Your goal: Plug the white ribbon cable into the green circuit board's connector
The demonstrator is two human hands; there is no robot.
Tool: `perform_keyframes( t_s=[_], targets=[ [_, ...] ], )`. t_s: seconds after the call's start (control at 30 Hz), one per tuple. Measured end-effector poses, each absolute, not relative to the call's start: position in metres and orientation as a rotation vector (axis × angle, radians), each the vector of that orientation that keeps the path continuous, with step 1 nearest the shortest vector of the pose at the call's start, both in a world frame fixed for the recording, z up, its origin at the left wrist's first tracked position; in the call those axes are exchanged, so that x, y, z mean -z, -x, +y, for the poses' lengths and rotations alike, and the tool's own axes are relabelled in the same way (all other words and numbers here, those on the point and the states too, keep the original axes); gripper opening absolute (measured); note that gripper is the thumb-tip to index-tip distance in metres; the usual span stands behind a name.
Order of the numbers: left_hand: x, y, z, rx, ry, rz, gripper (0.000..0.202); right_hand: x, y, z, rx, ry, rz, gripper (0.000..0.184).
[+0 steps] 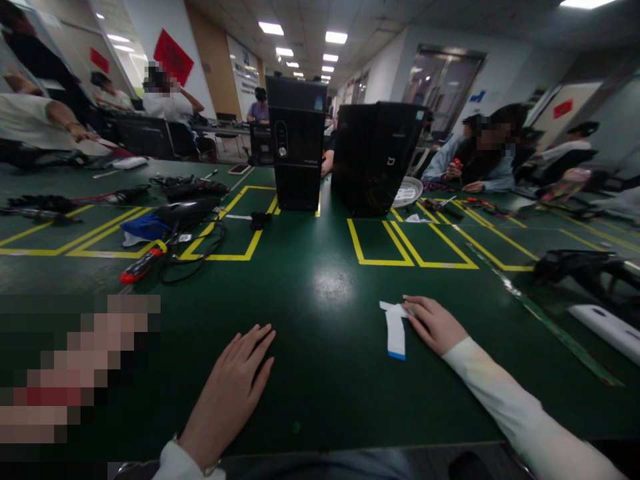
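My left hand [235,380] lies palm down on the green tabletop [325,373], its fingers stretched out and nothing under them that I can see. Further right, a folded white flat ribbon cable [396,332] with a blue end rests on the table. My right hand [437,325] is beside it, fingers extended, the fingertips touching the cable's upper folded part. Whether the fingertips pinch the cable is not plain, but the hand looks relaxed and apart.
Two black computer towers [300,147] [377,160] stand ahead. A red-and-black screwdriver [143,265] and dark cables [193,190] lie left. Right are a white basket [407,193], a white device [607,330] and a black object [575,273]. Another person [475,157] sits across the table.
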State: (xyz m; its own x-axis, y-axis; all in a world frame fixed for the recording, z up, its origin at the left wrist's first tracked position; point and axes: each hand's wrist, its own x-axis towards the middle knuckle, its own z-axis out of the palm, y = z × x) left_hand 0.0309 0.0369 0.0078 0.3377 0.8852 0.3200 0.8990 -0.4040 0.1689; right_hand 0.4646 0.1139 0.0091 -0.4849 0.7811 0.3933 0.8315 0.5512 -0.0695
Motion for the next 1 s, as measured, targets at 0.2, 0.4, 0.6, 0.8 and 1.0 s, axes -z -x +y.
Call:
perform_keyframes(
  t_s=[0.2, 0.4, 0.6, 0.8, 1.0],
  targets=[
    [-0.009, -0.031, 0.036, 0.557, 2.545, -1.714, 0.043, -0.015, -0.381, 0.112, 0.073, 1.172, -2.540, 0.030],
    [-0.010, -0.031, 0.036, 0.569, 2.537, -1.708, 0.042, -0.021, -0.326, 0.103, -0.031, 1.212, -2.569, 0.036],
    [-0.008, -0.031, 0.037, 0.553, 2.528, -1.710, 0.042, -0.031, -0.295, 0.089, -0.164, 1.190, -2.629, 0.043],
    [-0.007, -0.030, 0.038, 0.488, 2.542, -1.717, 0.043, -0.034, -0.284, 0.082, -0.213, 1.254, -2.623, 0.046],
    [-0.008, -0.030, 0.037, 0.494, 2.532, -1.724, 0.043, -0.033, -0.286, 0.083, -0.231, 1.244, -2.636, 0.046]
  ],
)
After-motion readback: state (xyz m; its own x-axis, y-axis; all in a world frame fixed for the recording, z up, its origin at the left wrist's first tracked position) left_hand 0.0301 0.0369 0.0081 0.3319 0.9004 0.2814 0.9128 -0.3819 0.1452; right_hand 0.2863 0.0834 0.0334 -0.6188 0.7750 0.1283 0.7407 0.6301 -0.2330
